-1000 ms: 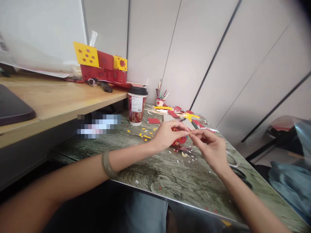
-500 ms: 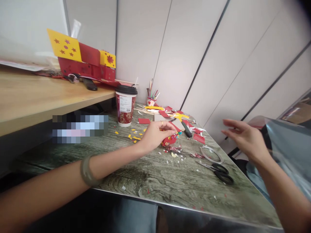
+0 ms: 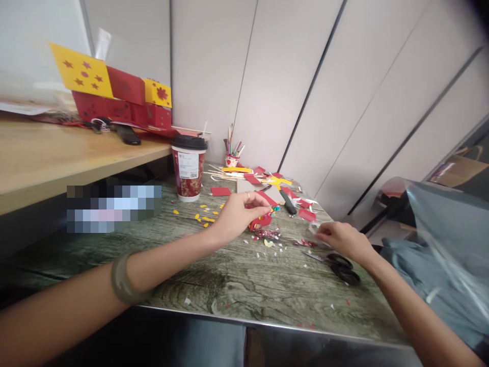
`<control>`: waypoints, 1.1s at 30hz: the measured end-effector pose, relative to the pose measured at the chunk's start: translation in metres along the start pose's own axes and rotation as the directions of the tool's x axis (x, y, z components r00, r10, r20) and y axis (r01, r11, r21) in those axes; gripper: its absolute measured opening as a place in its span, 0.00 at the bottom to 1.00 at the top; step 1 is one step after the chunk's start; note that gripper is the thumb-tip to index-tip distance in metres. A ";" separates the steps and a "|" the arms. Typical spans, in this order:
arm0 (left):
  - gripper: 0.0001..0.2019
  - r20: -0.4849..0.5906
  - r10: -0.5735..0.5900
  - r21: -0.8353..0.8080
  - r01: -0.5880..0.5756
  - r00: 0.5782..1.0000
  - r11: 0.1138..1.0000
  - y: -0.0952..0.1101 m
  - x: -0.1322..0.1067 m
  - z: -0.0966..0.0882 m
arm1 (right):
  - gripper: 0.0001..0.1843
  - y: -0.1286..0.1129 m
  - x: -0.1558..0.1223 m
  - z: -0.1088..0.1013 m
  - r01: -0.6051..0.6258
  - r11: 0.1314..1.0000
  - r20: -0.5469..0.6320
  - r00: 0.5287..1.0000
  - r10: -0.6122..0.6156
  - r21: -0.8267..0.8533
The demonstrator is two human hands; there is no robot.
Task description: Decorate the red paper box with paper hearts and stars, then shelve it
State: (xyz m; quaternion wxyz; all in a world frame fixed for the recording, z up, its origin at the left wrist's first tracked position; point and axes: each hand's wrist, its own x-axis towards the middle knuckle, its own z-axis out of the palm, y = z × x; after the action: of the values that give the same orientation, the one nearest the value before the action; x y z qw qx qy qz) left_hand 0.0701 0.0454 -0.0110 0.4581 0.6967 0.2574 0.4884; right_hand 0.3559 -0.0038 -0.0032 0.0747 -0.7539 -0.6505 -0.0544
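My left hand [image 3: 239,214] rests on the grey wood-grain table [image 3: 244,285], fingers pinched on a small red paper piece [image 3: 262,221]. A ring sits on one finger and a green bangle on the wrist. My right hand [image 3: 340,238] is down on the table to the right, fingers curled over a thin white ring [image 3: 314,228] that shows only at the fingertips. Black-handled scissors [image 3: 340,267] lie just in front of that hand. Red and white confetti scraps [image 3: 267,235] lie between my hands.
A red paper cup with a black lid [image 3: 188,168] stands at the back left, with yellow scraps [image 3: 204,216] near it. Behind are a pen pot [image 3: 231,159], red and yellow paper pieces [image 3: 267,181] and a black cutter [image 3: 287,202]. A red-yellow paper model [image 3: 114,94] sits on the raised desk. A clear plastic bag [image 3: 443,219] is at right.
My hands were pinched together over the red piece; my right hand swung out to the right in the air, then came down onto the white ring. The view shifted right.
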 end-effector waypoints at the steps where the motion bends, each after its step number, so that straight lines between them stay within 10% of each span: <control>1: 0.05 0.008 -0.020 -0.009 0.020 1.000 1.000 0.000 0.000 0.000 | 0.13 -0.001 0.000 -0.004 0.000 0.999 -0.039 0.999 0.002 0.052; 3: 0.05 0.037 -0.050 -0.051 0.052 0.998 0.997 -0.001 0.000 0.001 | 0.17 -0.007 -0.002 -0.014 0.053 0.953 -0.135 0.991 -0.013 0.297; 6: 0.05 0.118 -0.029 -0.180 0.051 0.993 0.982 -0.001 -0.001 0.002 | 0.18 -0.027 -0.011 -0.025 0.209 0.646 -0.230 0.972 -0.052 0.734; 11: 0.08 0.242 -0.010 -0.341 0.095 0.970 0.935 0.002 -0.004 0.001 | 0.12 -0.060 -0.034 -0.019 0.254 0.368 -0.150 0.946 -0.288 0.895; 16: 0.09 0.342 -0.051 -0.397 0.194 0.938 0.897 0.001 -0.003 0.002 | 0.12 -0.075 -0.049 -0.018 0.291 0.461 -0.062 0.891 -0.450 0.838; 28: 0.03 0.128 0.197 0.099 -0.210 0.972 0.973 0.001 -0.007 0.004 | 0.14 -0.106 -0.050 -0.031 0.391 0.613 -0.287 0.920 -0.266 0.687; 33: 0.04 0.106 0.136 -0.044 -0.132 0.985 0.990 -0.002 -0.003 0.003 | 0.17 -0.115 -0.042 -0.032 0.436 0.503 -0.325 0.898 -0.296 0.746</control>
State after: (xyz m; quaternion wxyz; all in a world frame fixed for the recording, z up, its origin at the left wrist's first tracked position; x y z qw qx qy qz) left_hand 0.0716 0.0428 -0.0141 0.4505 0.7293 0.1757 0.4841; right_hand 0.2365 -0.0340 0.0257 0.4434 -0.4753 -0.7401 0.1723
